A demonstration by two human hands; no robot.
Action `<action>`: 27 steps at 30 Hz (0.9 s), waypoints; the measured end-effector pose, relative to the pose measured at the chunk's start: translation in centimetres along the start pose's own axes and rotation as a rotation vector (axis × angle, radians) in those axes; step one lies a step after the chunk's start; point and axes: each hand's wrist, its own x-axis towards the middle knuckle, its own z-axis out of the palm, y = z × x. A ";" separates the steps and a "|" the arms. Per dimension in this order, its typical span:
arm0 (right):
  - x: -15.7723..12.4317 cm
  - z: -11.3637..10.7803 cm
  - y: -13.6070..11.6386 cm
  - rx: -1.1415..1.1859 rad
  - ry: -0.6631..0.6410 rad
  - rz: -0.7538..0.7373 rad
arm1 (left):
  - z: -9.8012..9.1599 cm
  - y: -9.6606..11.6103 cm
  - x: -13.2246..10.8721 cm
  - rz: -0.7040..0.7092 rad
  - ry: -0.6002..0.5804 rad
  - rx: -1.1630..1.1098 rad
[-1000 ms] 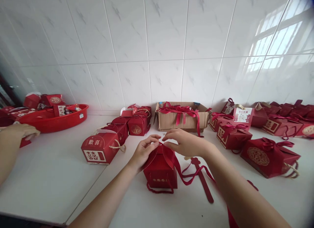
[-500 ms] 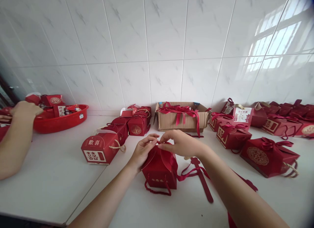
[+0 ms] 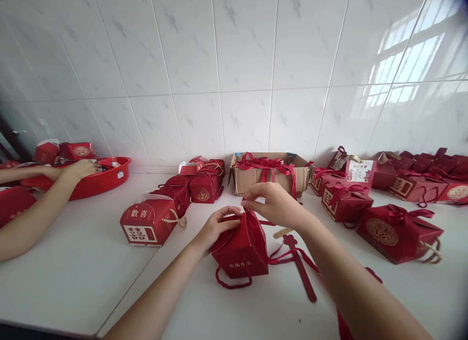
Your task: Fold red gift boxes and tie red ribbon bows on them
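Head view: one red box [image 3: 241, 257] sits on the white worktop [image 3: 204, 313], just below the middle of the frame.
Left hand: the left hand [image 3: 215, 229] lies on the box's top left side, finger and thumb a bit apart; I cannot tell if its grip pinches the flap.
Right hand: the right hand [image 3: 268, 203] has a narrow grip, finger and thumb holding the tip of a top flap.
Box and grip: the box is right under both hands, touching their fingers.
Cord: a red cord handle [image 3: 234, 285] hangs on the box's front.
Right of box: a red ribbon [image 3: 310, 262] crosses a flat red stick [image 3: 304, 276].
Far left: another person's hand [image 3: 81, 168] is at a red basin [image 3: 104, 185].
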 end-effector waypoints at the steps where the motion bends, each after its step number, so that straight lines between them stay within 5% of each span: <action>1: 0.0 0.0 -0.1 0.002 0.037 -0.014 | 0.1 0.0 0.0 -0.010 -0.001 -0.003; 20: -4.0 -6.8 -2.6 0.529 0.964 -0.309 | -0.2 -0.6 -0.1 -0.013 -0.004 0.061; 23: -4.1 -6.9 -2.4 0.571 0.967 -0.303 | 0.0 -0.6 -0.2 0.005 -0.009 0.000; 27: -3.6 -6.2 -2.2 0.579 0.790 -0.230 | 0.1 -0.3 -0.4 0.065 -0.006 -0.159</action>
